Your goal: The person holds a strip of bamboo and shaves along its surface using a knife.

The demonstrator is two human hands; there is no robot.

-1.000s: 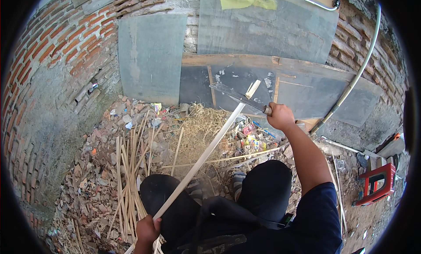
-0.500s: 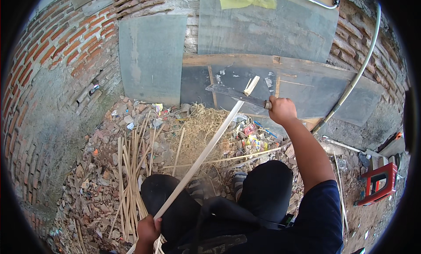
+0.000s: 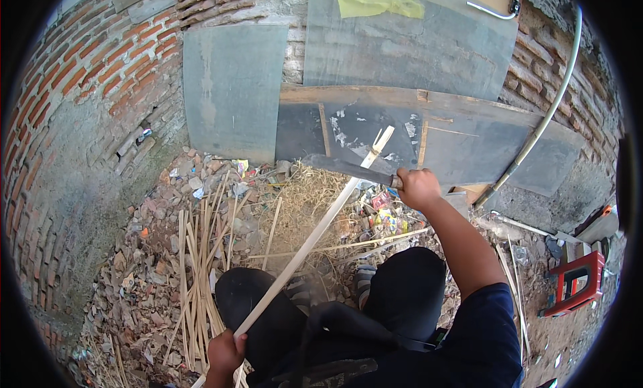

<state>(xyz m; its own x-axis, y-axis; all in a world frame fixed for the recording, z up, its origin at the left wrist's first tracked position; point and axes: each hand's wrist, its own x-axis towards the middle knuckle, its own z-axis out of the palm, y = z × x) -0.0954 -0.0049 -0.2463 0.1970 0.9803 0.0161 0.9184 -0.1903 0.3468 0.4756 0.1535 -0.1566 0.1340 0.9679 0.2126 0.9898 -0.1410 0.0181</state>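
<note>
My left hand [image 3: 226, 352] is closed around the lower part of a long pale bamboo strip [image 3: 305, 249]. The strip slants up and away to the right, across my left knee. Its far end is split into prongs. My right hand [image 3: 419, 188] grips the handle of a long machete [image 3: 348, 168]. The dark blade lies crosswise at the strip, a short way below the split end; how deep its edge sits in the wood I cannot tell.
Several cut strips [image 3: 195, 281] lie in a pile on the rubble at left. Curly shavings [image 3: 309, 199] and litter cover the ground ahead. Dark boards [image 3: 305, 130] lean against the brick wall [image 3: 74, 73]. A red stool [image 3: 575, 284] stands at right, near a leaning pole [image 3: 532, 137].
My right hand has drawn the machete nearer and slightly left, down along the strip. More of the strip's split end shows above the blade. My left hand has hardly moved.
</note>
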